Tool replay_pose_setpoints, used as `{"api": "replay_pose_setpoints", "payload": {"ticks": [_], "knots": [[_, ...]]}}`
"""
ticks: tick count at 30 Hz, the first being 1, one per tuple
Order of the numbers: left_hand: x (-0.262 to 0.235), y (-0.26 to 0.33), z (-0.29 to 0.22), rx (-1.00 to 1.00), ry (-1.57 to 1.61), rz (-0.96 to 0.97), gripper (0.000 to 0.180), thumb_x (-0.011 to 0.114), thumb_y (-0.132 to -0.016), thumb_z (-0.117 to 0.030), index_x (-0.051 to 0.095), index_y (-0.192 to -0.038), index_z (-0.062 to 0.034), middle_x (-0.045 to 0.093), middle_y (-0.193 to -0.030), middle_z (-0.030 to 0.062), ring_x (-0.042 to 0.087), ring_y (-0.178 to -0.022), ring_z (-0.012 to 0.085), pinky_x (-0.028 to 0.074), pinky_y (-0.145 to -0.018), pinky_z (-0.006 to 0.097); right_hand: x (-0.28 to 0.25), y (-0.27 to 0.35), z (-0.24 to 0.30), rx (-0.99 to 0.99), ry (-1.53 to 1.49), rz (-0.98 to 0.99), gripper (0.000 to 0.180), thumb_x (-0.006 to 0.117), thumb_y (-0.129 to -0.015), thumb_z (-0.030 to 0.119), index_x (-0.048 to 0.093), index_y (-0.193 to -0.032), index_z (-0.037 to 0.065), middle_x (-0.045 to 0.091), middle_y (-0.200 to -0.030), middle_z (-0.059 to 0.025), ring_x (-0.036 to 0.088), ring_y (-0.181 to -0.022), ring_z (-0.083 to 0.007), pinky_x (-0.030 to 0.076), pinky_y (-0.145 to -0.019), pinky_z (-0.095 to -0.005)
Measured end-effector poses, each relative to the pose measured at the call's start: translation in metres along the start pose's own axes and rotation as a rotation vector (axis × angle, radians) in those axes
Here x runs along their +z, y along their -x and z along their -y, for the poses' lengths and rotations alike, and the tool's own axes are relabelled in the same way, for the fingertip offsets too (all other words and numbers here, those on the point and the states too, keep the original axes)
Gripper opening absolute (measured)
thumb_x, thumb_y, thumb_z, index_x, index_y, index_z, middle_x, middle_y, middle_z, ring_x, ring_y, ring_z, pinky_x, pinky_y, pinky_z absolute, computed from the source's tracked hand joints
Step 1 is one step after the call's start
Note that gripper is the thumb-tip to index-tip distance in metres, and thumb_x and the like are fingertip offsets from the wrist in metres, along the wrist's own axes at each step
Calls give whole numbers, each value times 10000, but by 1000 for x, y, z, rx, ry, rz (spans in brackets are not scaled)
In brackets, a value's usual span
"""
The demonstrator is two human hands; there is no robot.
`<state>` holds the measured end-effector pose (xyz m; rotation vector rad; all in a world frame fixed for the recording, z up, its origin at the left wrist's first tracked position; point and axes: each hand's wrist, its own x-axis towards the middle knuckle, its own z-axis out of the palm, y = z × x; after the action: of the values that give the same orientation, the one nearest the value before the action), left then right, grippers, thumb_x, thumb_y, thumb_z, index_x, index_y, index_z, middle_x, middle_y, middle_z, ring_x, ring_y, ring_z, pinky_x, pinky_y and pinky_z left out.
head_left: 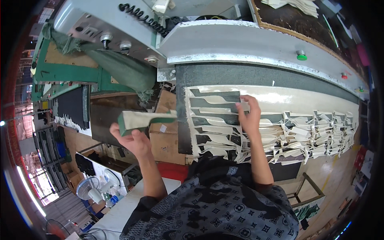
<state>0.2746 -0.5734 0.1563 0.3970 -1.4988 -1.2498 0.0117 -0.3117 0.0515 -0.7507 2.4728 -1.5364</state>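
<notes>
Left of the centre of the frame, a green block (141, 121) with a cream top layer is gripped in the left hand (134, 140). The thumb and the fingers are closed around its wide end, from the near side, while its narrow end is free and points to the right, toward the left edge of the dark worktop (224, 75). The block is well apart from the right hand (250, 114), which is at the centre right of the frame, over a cream sheet (288, 95). The fingers of this right hand are bent, with the tips at the border of a dark cut-out gap; whether they pinch something, I cannot tell.

The sheet lies along the worktop. Its far strip at the upper right is whole and shiny, and its nearer part is cut into many narrow, tangled strips (296, 134). Behind the block, cardboard boxes (166, 145) stand lower down. Across the top of the frame runs a grey machine beam (240, 42) bearing a green button (301, 56); at the upper left is a grey control box (98, 24) with a black coiled cable (143, 19). A fan (89, 188) stands at the lower left.
</notes>
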Motion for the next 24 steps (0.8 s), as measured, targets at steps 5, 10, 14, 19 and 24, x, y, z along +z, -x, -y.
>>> {"api": "replay_pose_setpoints", "payload": {"ticks": [5, 10, 14, 19, 24], "knots": [[20, 83, 1, -310, 87, -46, 430, 674, -1074, -274, 572, -1345, 45, 694, -1280, 140, 706, -1123, 243, 587, -977, 399, 25, 43, 120, -217, -430, 327, 491, 794, -930, 193, 649, -1358, 1, 701, -1306, -193, 681, -1186, -337, 524, -1034, -411], [66, 103, -26, -405, 70, 81, 365, 600, -1113, -298, 734, -1165, 38, 727, -1138, 68, 653, -1026, 155, 518, -914, 322, 52, 75, 189, -207, -546, 410, 594, 759, -968, 253, 564, -1454, -28, 742, -1222, -178, 740, -1083, -282, 533, -1005, -365], [55, 103, -36, -249, -75, 164, 425, 563, -1125, -353, 742, -1056, 26, 708, -1113, 89, 634, -1034, 200, 493, -922, 355, 50, 77, 173, 218, -602, 393, 413, 543, -1138, 317, 623, -1369, -17, 778, -1133, -134, 756, -924, -208, 567, -906, -305], [27, 95, -51, -140, 35, -87, 438, 532, -1135, -369, 686, -961, 2, 660, -1032, 97, 604, -1037, 210, 495, -901, 378, -19, 42, 91, 676, -1745, -199, 383, 459, -1147, 320, 567, -1279, -22, 659, -1167, -144, 651, -1017, -224, 579, -946, -374], [2, 78, -61, -123, 312, -204, 383, 568, -1129, -330, 650, -1131, 44, 611, -1166, 90, 604, -996, 151, 521, -833, 298, -160, 66, 19, 136, -1670, -389, 368, 496, -1124, 340, 570, -1270, 10, 640, -1112, -87, 617, -977, -204, 566, -930, -376]]}}
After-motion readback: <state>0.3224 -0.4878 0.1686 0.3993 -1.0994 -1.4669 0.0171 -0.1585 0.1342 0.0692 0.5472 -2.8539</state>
